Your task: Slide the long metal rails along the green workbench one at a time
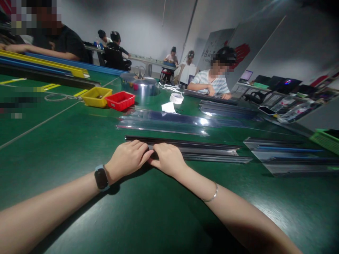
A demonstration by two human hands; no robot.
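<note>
Both of my hands grip a long black plastic strip (201, 148) that lies crosswise on the green table. My left hand (129, 155), below a wrist watch, is closed around the strip's left end. Right beside it, my right hand (169, 157) is closed over the same strip, thumbs almost touching. The part of the strip under my fingers is hidden. Beyond the hands lie clear plastic strips (169, 121), shiny and flat. To the right rests a group of dark and blue strips (288, 155).
A yellow bin (96, 97) and a red bin (121, 101) stand ahead on the left. Behind them are a shiny metal roll (143, 86) with scissors on top and a tape roll (177, 98). Across the table a co-worker (212, 81) handles another dark strip. A green basket (325, 141) sits far right.
</note>
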